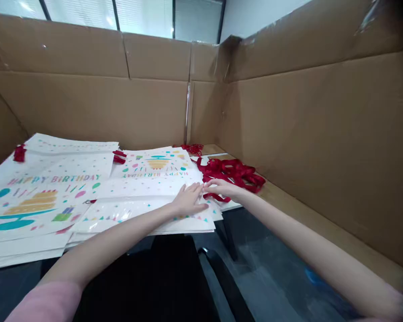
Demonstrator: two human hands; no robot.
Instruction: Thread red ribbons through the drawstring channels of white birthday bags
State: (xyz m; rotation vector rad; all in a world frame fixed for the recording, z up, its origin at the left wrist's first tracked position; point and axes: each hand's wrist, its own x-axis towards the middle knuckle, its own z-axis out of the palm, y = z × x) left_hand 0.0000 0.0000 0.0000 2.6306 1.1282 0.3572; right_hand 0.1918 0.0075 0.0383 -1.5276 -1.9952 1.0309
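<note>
White paper bags printed with a cake and "HAPPY BIRTHDAY" lie flat in two overlapping stacks. On the right stack (147, 179), whose print is upside down to me, my left hand (190, 201) rests flat with thumb and fingers apart. My right hand (221, 188) meets the left fingertips at that stack's right edge. Its thumb and fingers come together there, and what they pinch is too small to make out. Loose red ribbon (245, 175) lies tangled just beyond my right hand, with a strip passing below it. The left stack (77, 163) has short red ribbon bunches at its top.
Tall cardboard walls (94, 105) enclose the work surface at the back and along the right (322, 134). More red cord (193, 149) sits near the back corner. A black chair or seat (147, 281) and a black strap-like bar (225, 281) are below the front edge.
</note>
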